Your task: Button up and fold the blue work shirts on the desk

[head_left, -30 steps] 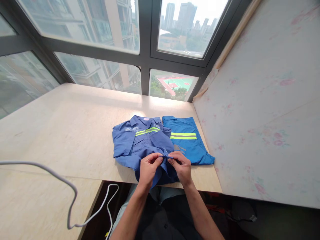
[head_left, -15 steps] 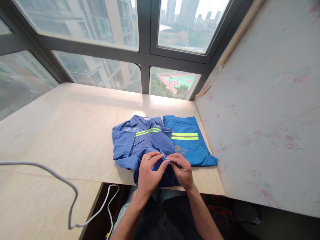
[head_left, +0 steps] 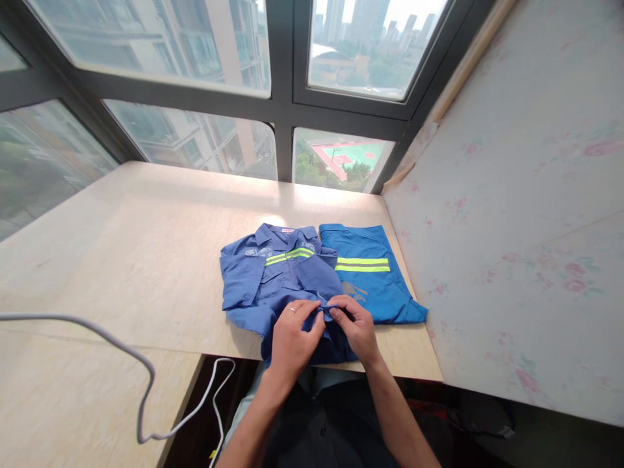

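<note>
Blue shirt (head_left: 273, 276) under hands (head_left: 324, 328), trousers (head_left: 373, 279) beside

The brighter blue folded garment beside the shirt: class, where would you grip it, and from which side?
Probably grip the folded garment at its near right corner, coming from the table's front edge. That corner lies clear; its left edge touches the shirt both hands are working.

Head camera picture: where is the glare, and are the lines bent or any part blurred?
Head view: daylight from the windows puts a bright glare patch on the table above the shirt; the window frames bow outward, a wide-angle distortion; the left hand, right hand and folded trousers look sharp, while the white cable is slightly soft.
</note>
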A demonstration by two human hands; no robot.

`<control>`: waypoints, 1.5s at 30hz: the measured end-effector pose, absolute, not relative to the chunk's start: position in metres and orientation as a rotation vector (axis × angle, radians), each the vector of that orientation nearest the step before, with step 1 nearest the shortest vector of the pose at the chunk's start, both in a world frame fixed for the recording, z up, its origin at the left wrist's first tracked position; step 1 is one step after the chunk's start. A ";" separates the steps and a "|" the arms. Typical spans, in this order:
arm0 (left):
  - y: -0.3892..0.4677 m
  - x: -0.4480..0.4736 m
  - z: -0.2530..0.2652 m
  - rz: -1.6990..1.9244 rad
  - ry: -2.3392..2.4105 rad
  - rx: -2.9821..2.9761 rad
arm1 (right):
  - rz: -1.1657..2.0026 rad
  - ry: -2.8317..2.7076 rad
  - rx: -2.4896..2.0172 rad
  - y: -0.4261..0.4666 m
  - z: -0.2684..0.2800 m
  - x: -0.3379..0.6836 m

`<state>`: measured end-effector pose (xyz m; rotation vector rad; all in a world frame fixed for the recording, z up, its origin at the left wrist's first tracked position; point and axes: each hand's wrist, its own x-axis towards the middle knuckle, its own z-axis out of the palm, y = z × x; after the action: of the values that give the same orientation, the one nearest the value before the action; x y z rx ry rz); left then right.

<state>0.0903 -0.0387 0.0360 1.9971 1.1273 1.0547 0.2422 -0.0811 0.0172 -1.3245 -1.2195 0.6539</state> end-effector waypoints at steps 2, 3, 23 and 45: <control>-0.038 0.091 0.033 1.049 1.112 2.053 | 0.667 -1.206 -1.323 -0.081 0.016 0.243; -0.037 0.091 0.032 1.053 1.105 2.069 | 0.669 -1.201 -1.323 -0.081 0.015 0.244; -0.040 0.090 0.034 1.207 1.076 2.029 | 0.101 -1.614 -1.415 -0.083 0.027 0.244; -0.043 0.088 0.028 1.174 0.981 2.037 | 0.384 -1.538 -1.510 -0.085 0.032 0.247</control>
<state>0.0876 -0.0431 0.0282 2.0370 0.9814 1.1737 0.2465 -0.0852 0.0325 -1.5096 -1.5377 0.3837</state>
